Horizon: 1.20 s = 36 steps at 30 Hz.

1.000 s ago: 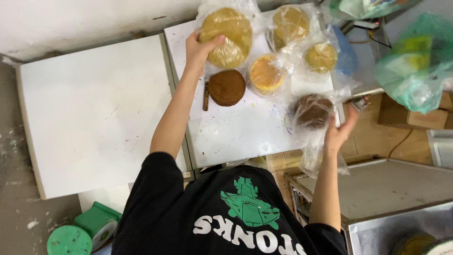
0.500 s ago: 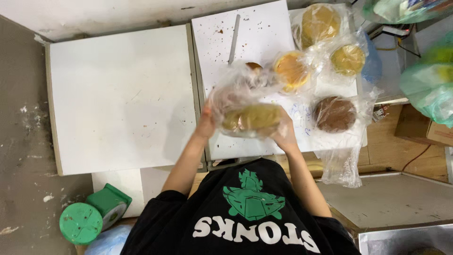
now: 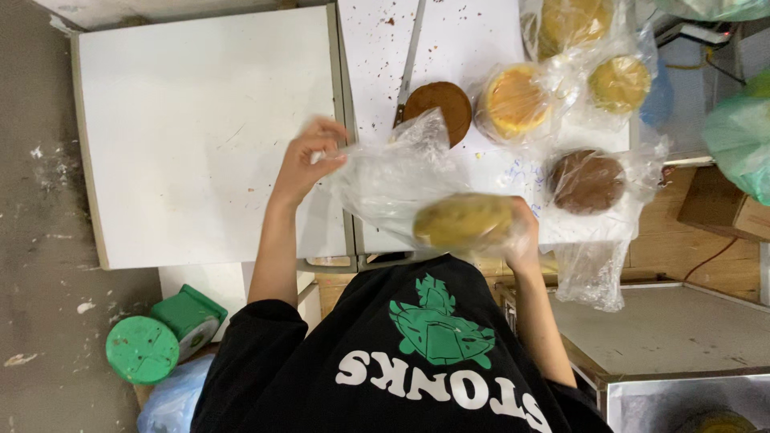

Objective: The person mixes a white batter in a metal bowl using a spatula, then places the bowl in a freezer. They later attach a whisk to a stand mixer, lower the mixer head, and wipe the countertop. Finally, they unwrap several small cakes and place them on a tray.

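The left hand (image 3: 309, 160) is in the middle of the frame, raised a little over the white table (image 3: 200, 136), with the wrist bent and the fingers pinched on the open edge of a clear plastic bag (image 3: 397, 180). The left forearm goes down from it toward the black sleeve at the lower left. The right hand (image 3: 521, 232) is at the centre right, just above the black shirt, and it is closed around a round yellow cake (image 3: 465, 220) that lies inside the bottom of the same bag. The bag is stretched between the two hands, over the near edge of the table. Half a second ago both hands were close together and held the wrapped cake from its two sides; now the left hand has moved away to the left and pulls the bag open, while the right hand keeps the cake. Behind the bag, in the upper middle, a bare brown cake (image 3: 439, 108) lies beside a long knife (image 3: 409, 60), and other bagged cakes (image 3: 513, 100) lie at the upper right.
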{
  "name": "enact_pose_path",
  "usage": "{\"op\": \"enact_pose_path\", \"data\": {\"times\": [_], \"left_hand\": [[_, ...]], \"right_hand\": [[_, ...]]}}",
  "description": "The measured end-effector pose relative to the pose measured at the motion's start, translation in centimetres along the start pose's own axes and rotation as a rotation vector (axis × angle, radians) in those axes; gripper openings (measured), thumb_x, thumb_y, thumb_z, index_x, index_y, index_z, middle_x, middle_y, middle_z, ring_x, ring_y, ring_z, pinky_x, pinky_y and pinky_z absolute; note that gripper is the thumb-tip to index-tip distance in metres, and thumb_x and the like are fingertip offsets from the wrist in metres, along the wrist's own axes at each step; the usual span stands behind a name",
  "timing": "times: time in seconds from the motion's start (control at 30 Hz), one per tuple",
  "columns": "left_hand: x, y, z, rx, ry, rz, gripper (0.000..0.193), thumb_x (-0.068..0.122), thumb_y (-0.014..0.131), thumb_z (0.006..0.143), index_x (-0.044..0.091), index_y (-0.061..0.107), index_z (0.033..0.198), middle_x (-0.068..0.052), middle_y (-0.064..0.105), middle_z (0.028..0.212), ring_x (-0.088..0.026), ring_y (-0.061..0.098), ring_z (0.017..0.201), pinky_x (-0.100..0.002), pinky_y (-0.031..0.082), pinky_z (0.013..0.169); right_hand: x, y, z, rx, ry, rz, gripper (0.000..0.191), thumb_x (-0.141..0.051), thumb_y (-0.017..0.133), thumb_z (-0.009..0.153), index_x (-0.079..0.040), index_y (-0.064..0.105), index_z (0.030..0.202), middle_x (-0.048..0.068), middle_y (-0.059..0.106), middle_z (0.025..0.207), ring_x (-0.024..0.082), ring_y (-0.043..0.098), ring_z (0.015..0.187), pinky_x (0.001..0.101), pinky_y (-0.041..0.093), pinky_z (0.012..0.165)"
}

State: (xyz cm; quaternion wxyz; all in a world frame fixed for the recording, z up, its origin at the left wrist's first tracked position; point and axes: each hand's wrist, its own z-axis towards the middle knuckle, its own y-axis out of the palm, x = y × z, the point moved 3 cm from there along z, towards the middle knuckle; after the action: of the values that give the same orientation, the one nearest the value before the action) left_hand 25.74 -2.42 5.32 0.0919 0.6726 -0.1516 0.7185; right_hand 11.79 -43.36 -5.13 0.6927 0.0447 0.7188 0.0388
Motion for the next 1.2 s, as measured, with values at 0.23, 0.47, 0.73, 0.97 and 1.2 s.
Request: {"op": "enact_pose_path", "data": {"times": [0.23, 0.47, 0.73, 0.97, 1.2], "left_hand": [[0.3, 4.1, -3.7, -0.090, 0.226, 0.059, 0.080, 0.027, 0.086, 0.068, -0.004, 0.051, 0.133, -0.015, 0.056, 0.134, -0.028, 0.051, 0.126, -0.050, 0.041, 0.104], [0.0, 3.5, -5.1, -0.158, -0.137, -0.628, 0.025, 0.023, 0.078, 0.092, 0.009, 0.078, 0.112, -0.029, 0.071, 0.114, -0.037, 0.075, 0.097, -0.059, 0.053, 0.091], [5.0, 6.9, -5.4, -0.770, -0.161, -0.657, 0.058, 0.033, 0.067, 0.099, 0.028, 0.036, 0.148, -0.013, 0.052, 0.155, -0.029, 0.072, 0.115, -0.053, 0.063, 0.075], [7.8, 10.7, -4.1, -0.375, 0.448, 0.309, 0.065, 0.036, 0.067, 0.096, 0.027, 0.039, 0.154, -0.013, 0.050, 0.153, -0.030, 0.060, 0.126, -0.051, 0.040, 0.123], [6.9, 11.5, -4.2, -0.246, 0.794, 0.834, 0.056, 0.022, 0.081, 0.086, 0.024, 0.060, 0.139, 0.000, 0.059, 0.149, -0.018, 0.056, 0.138, -0.041, 0.051, 0.113]], "right_hand": [[4.0, 0.7, -0.1, 0.243, 0.326, 0.515, 0.038, -0.022, 0.050, 0.107, 0.003, 0.051, 0.135, 0.019, 0.064, 0.129, 0.026, 0.070, 0.112, 0.0415, 0.061, 0.094], [-2.2, 6.5, 2.1, 0.103, 0.535, 0.724, 0.055, -0.046, 0.040, 0.106, -0.005, 0.053, 0.140, 0.012, 0.067, 0.127, 0.022, 0.071, 0.109, 0.0369, 0.063, 0.090], [-3.5, 9.1, 4.1, -0.113, 0.459, 1.390, 0.043, -0.038, 0.044, 0.121, -0.003, 0.059, 0.140, 0.015, 0.068, 0.116, 0.022, 0.070, 0.087, 0.0299, 0.061, 0.071], [-0.7, 6.4, 4.7, -0.158, 0.532, -0.007, 0.049, -0.040, 0.048, 0.111, 0.006, 0.059, 0.124, 0.013, 0.067, 0.100, 0.021, 0.067, 0.082, 0.0326, 0.057, 0.066], [-2.2, 7.9, 5.0, -0.339, 0.738, 0.024, 0.051, -0.038, 0.042, 0.108, 0.005, 0.062, 0.127, 0.017, 0.072, 0.101, 0.024, 0.070, 0.083, 0.0335, 0.059, 0.071]]}}
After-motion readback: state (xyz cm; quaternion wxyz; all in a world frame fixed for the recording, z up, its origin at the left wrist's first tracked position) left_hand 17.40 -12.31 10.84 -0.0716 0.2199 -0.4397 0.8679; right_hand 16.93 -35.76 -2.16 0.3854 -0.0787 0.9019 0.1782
